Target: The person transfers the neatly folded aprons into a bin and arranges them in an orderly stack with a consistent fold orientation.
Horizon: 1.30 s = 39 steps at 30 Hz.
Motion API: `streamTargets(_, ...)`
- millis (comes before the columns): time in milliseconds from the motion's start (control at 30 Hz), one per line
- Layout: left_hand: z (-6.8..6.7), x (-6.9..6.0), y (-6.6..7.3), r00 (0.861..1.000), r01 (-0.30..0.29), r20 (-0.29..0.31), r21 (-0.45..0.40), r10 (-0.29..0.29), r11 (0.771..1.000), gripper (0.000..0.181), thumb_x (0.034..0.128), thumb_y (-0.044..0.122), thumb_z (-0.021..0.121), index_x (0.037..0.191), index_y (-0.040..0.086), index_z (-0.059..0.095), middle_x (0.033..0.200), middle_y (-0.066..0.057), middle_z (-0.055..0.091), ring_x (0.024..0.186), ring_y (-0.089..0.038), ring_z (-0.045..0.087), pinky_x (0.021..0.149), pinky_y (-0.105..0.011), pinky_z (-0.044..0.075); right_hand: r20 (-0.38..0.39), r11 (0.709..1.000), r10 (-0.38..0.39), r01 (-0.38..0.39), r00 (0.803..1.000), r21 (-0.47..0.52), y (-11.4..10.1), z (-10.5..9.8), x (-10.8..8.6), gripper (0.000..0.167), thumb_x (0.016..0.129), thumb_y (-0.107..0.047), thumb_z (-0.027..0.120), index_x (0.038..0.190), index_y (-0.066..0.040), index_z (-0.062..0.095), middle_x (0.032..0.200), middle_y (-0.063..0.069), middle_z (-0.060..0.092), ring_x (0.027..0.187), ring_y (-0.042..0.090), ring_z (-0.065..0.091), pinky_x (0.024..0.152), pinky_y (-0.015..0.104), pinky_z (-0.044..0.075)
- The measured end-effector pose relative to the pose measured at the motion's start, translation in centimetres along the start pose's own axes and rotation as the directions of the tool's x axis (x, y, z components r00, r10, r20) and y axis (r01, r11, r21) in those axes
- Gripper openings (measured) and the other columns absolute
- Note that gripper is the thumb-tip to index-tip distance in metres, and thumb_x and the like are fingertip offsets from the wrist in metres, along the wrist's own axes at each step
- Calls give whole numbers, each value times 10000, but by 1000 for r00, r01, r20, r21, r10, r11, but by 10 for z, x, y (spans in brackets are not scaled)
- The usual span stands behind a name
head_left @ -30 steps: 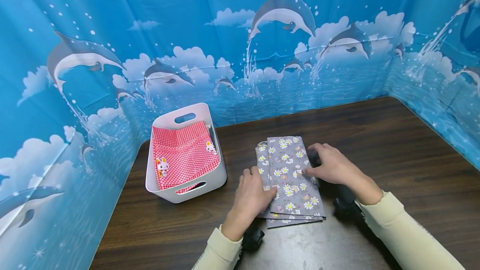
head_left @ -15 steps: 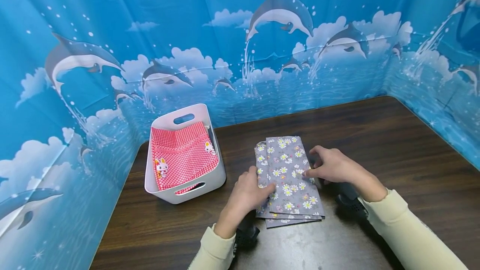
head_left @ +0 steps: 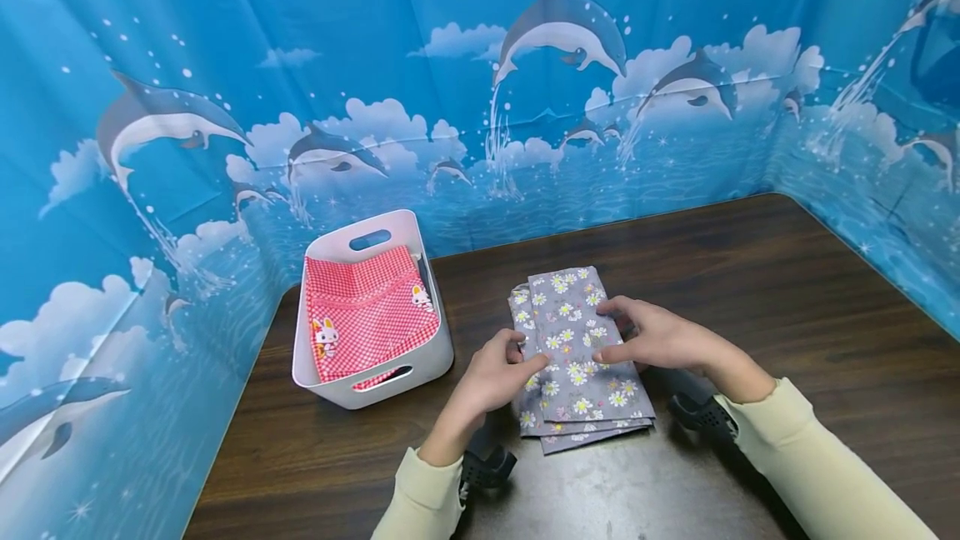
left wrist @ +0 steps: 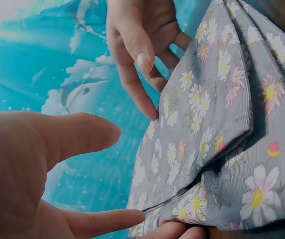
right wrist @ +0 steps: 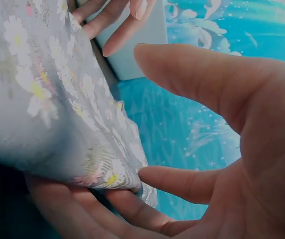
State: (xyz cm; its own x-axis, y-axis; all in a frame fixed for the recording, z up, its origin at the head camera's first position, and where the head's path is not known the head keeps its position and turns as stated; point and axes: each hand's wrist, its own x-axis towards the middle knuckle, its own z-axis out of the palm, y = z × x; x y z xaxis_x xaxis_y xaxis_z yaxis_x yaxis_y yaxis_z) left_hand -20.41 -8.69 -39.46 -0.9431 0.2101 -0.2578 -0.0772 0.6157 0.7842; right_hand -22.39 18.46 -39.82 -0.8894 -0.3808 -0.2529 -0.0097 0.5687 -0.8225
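A folded grey cloth with a daisy print lies in layers on the table between both hands. At its left edge is my left hand; in the left wrist view its index finger touches the cloth's edge, other fingertips reach beneath, and the thumb stands apart. My right hand is at the right edge. In the right wrist view, its fingers reach under the cloth while the thumb stays off the fabric. The undersides of the layers are hidden.
Left of the cloth stands a white bin with handle slots, holding a folded red checked cloth with rabbit figures. Blue dolphin-print sheeting walls the back and sides of the dark wooden table.
My right hand has moved slightly left, its fingers now against the cloth's right edge. The left fingers have bent in at the left edge. The cloth's top layers have shifted and turned slightly.
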Motion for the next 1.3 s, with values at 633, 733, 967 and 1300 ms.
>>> streamTargets(633,1,6,-4,999,45,6,-354,-46,934,634,1037,250,690,1552,-37,457,1352,-259,680,941,-230,739,815,-406,644,28,996,50,-52,998,77,-1,1,-1,905,940,-415,812,1644,-59,370,1670,329,329,1128,306,595,816,413,557)
streamTargets(733,2,5,-4,1000,32,11,-331,-29,943,552,1032,267,698,1484,-21,565,1331,-216,695,965,-207,712,842,-378,618,22,999,32,-33,999,32,-2,1,-1,814,951,-427,792,1607,-73,464,1670,290,391,1300,360,539,957,486,545)
streamTargets(967,3,5,-4,998,15,58,-279,2,960,445,1041,290,697,1405,35,660,1396,-176,678,1173,-268,671,939,-442,588,20,999,13,-14,1000,34,-1,-1,-2,587,948,-361,794,1457,-101,661,1564,237,543,1285,349,538,967,450,525)
streamTargets(1300,4,3,-1,994,17,107,-302,16,953,534,1024,316,719,1491,94,587,1634,-162,500,1397,-349,525,1019,-522,516,73,987,36,-47,997,155,2,1,1,640,916,-267,825,1461,-39,579,1464,223,541,1080,262,612,821,385,582)
